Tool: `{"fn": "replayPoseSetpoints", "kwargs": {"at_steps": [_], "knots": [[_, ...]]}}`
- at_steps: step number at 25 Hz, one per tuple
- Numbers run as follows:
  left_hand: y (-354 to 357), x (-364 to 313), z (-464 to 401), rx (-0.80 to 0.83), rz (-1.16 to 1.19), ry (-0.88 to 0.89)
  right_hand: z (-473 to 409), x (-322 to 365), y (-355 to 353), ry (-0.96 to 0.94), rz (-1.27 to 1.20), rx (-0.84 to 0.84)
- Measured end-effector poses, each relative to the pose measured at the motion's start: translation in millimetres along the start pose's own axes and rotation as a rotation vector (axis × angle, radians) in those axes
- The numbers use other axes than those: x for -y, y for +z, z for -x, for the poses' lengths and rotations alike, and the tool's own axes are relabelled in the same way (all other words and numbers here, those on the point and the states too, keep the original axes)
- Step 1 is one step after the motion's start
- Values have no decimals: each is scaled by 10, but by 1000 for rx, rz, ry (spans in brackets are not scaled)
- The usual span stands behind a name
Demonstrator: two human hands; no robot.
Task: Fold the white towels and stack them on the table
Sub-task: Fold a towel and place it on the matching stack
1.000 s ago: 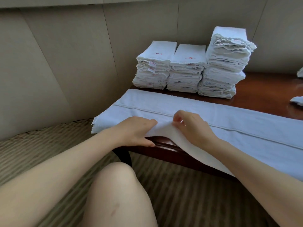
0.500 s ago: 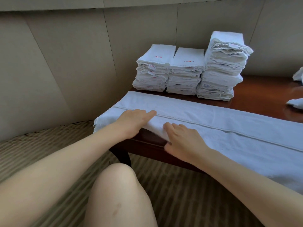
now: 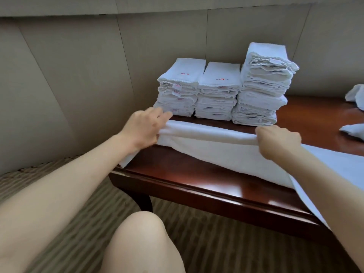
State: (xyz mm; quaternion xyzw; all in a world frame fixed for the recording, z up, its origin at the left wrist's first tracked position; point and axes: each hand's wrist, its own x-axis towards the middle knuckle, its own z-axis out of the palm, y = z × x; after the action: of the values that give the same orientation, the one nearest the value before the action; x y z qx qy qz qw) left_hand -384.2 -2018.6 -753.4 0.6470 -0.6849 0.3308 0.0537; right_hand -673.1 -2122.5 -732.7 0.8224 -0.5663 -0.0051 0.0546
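A long white towel point(image 3: 226, 152) lies across the dark wooden table point(image 3: 197, 186), its near edge lifted and carried toward the back. My left hand point(image 3: 144, 129) grips the towel's left end. My right hand point(image 3: 279, 140) grips the lifted edge further right. The towel's right part runs off under my right arm and hangs over the table's front edge. Behind it stand three stacks of folded white towels point(image 3: 218, 89) against the wall, the right one point(image 3: 264, 85) tallest.
Loose white towels point(image 3: 354, 131) lie at the table's far right. A padded beige wall point(image 3: 78, 75) stands behind and to the left. Striped carpet point(image 3: 206, 243) covers the floor, and my knee point(image 3: 141, 239) is in front of the table.
Both hands have taken hold of the towel's near edge, lifted it and carried it back toward the stacks, baring the table's front part. My right hand has moved further right.
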Motion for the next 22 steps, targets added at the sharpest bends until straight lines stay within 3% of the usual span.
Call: {"fn": "replayPoseSetpoints", "kwargs": {"at_steps": [3,6,9,12,14,16,19,22], "knots": [[-8,256,-307,106,45,-176,-308,-177,52,84,-6,45],[184,502,-675,384,102,-269,-594,-237,192,96,-41,33],[446,678,-903,635,-4,-281,-804,-267,338,83,-52,37],[638,697,-895,764,-168,-328,-917,-270,471,68,-52,32],[727,560,-879,739,-290,-303,-945,-281,514,60,-87,3],[718,233,-931,605,-240,-230,-948,-295,542,60,-154,-21],[549,-566,-1139,407,237,-36,-887,-329,543,68,-272,-23],[434,-1428,-1374,351,557,127,-683,-476,499,64,-265,13]]}}
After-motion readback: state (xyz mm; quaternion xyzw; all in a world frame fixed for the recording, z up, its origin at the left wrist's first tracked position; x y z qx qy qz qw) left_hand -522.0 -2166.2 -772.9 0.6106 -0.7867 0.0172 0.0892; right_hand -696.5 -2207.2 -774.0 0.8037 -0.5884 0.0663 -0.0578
